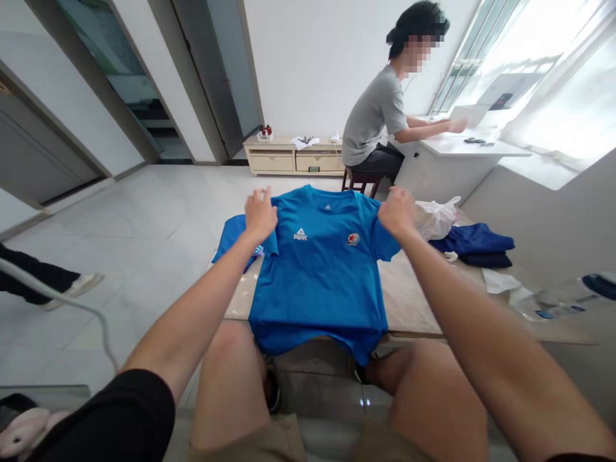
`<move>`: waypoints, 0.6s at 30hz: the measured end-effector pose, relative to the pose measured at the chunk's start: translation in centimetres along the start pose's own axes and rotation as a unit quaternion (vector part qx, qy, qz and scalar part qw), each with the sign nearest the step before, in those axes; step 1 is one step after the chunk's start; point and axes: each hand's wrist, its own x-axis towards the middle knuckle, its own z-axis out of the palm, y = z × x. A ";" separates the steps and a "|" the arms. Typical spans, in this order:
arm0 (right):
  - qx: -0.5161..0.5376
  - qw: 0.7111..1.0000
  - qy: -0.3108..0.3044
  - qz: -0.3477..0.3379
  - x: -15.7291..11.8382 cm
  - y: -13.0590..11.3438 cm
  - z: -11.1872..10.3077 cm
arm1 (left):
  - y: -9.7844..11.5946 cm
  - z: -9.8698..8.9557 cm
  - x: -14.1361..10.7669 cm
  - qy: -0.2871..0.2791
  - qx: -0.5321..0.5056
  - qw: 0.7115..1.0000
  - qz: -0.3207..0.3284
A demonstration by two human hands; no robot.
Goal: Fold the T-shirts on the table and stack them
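Note:
A blue T-shirt (323,276) is spread front side up over the table, its collar at the far end and its hem hanging over the near edge. White lettering and a small round badge mark its chest. My left hand (261,215) pinches the shirt at the left shoulder, fingers bent. At the right shoulder my right hand (397,210) grips the cloth near the sleeve. Another piece of blue cloth (231,239) lies left of the shirt, partly behind my left hand.
On the table's (411,301) right side are a white plastic bag (439,218), folded dark blue clothes (476,240) and a clear bottle (553,305). A person (375,112) sits at a white desk (474,144) beyond. Another person's leg (38,276) shows at far left.

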 end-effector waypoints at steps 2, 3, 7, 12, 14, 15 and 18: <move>-0.046 0.994 -0.091 -0.028 -5.8 -0.8 4.3 | 0.5 4.7 -5.1 -0.089 0.037 0.995 -0.006; -0.070 0.988 -0.137 -0.032 -9.3 -0.6 6.5 | 0.4 7.0 -8.3 -0.139 0.050 0.989 -0.009; -0.133 0.958 -0.247 0.056 -20.4 3.5 12.6 | -2.3 13.2 -18.8 -0.227 0.082 0.967 -0.082; -0.144 0.962 -0.224 0.068 -21.0 8.2 14.1 | -4.9 14.6 -20.3 -0.198 0.109 0.970 -0.091; -0.145 0.962 -0.223 0.067 -18.8 9.0 14.7 | -5.0 15.1 -18.6 -0.196 0.116 0.969 -0.099; -0.146 0.962 -0.222 0.065 -17.7 9.3 15.1 | -5.0 15.6 -17.5 -0.195 0.118 0.968 -0.100; -0.153 0.964 -0.211 0.054 -14.1 10.1 17.2 | -5.4 18.0 -14.0 -0.185 0.126 0.970 -0.090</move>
